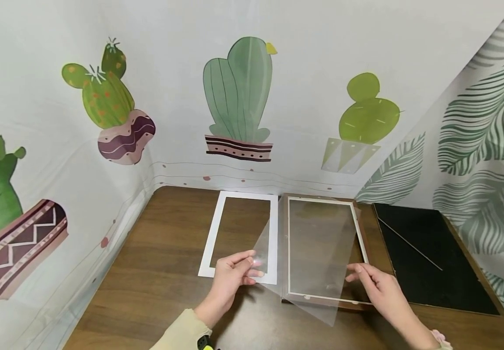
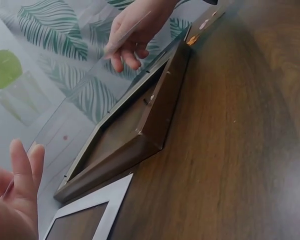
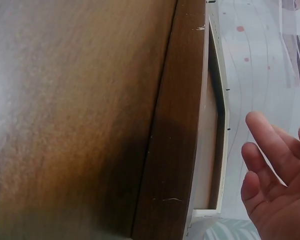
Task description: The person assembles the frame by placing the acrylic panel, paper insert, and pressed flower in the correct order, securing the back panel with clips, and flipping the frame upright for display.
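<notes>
A clear, thin sheet [image 1: 317,243] is held up at a slant over a brown picture frame [image 1: 284,277]. My left hand [image 1: 230,279] pinches the sheet's left corner between thumb and fingers, above the front of a white mat [image 1: 214,232]. At the right edge, my right hand [image 1: 379,287] grips the sheet, as the left wrist view shows with that hand [image 2: 135,32]. The frame lies on the table with its recessed side and pale inner lip facing up. Through the sheet, the frame's opening stays visible.
Right of the frame lies a black backing board [image 1: 436,243] with a thin slanting strip [image 1: 409,243] across it. Beneath everything is a brown wooden table [image 1: 147,277]. A cactus-printed cloth [image 1: 173,97] hangs behind the table's far edge.
</notes>
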The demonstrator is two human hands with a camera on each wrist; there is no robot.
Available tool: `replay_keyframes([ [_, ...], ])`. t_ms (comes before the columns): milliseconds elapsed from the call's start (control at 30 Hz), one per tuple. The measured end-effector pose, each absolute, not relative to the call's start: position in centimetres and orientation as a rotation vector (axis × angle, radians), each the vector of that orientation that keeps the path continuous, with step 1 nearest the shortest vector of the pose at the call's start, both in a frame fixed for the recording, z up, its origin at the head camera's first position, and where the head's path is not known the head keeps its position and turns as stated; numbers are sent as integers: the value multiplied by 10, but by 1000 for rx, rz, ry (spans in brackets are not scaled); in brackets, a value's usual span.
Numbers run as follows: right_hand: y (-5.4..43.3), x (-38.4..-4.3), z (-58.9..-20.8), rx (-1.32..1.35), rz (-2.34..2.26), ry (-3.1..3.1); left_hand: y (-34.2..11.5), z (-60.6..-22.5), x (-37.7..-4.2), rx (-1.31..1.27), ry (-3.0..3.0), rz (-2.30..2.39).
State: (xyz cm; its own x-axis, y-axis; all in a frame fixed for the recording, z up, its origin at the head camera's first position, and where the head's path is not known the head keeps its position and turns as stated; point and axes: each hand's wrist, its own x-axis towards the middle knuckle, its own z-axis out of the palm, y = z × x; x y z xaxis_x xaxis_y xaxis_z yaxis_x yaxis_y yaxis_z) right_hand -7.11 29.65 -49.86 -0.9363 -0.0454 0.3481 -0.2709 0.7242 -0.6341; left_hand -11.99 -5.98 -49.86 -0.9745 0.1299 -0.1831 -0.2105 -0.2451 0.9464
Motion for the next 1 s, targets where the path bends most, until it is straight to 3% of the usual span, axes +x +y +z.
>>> replay_keyframes([
  [1000,308,-77,-490,-130,1339,-2632,-27,-497,-112,78,1820,2166],
])
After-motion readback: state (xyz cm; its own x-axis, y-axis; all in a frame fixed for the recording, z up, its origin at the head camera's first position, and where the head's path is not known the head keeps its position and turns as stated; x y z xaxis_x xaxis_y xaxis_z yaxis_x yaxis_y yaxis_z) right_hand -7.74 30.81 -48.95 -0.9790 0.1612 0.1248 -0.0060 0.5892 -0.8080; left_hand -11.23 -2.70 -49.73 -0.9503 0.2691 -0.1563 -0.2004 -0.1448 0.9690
